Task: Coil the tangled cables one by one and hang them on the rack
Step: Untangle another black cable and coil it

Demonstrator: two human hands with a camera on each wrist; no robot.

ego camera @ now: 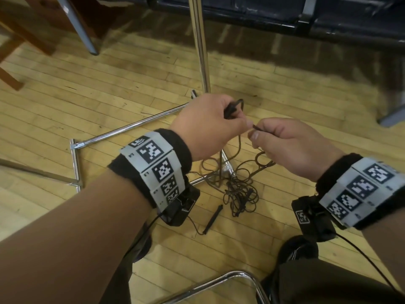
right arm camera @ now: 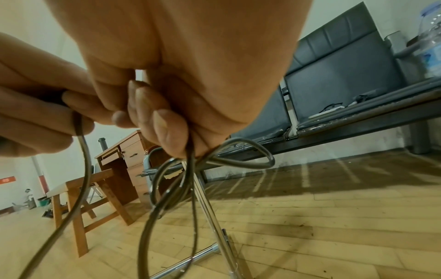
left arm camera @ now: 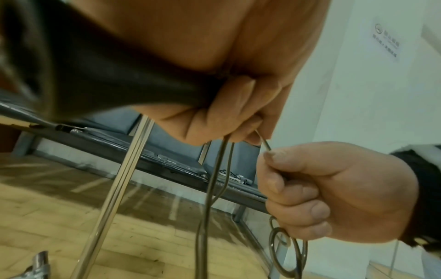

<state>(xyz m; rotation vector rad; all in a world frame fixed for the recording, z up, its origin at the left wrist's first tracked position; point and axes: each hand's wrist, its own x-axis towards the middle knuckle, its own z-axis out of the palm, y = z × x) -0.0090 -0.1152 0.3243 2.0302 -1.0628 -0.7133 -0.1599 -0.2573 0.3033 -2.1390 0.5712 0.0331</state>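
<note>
A thin dark cable [ego camera: 238,148] hangs from both hands down to a tangled heap [ego camera: 238,194] on the wooden floor by the rack's base. My left hand [ego camera: 210,119] grips the cable's end, bent into a small loop at its top [ego camera: 237,102]. My right hand [ego camera: 285,141] pinches the same cable just to the right, thumb and forefinger almost touching the left thumb. In the left wrist view two strands [left arm camera: 219,169] drop from the left fingers [left arm camera: 214,120]. In the right wrist view, loops [right arm camera: 238,156] spill below the right fingers [right arm camera: 164,122]. The chrome rack pole [ego camera: 200,44] rises behind the hands.
The rack's chrome base bars [ego camera: 131,126] lie on the floor around the heap. A loose black plug end [ego camera: 213,219] lies near the heap. A dark bench [ego camera: 285,16] stands behind, wooden furniture [ego camera: 26,25] at far left, a chrome chair frame [ego camera: 230,279] close in front.
</note>
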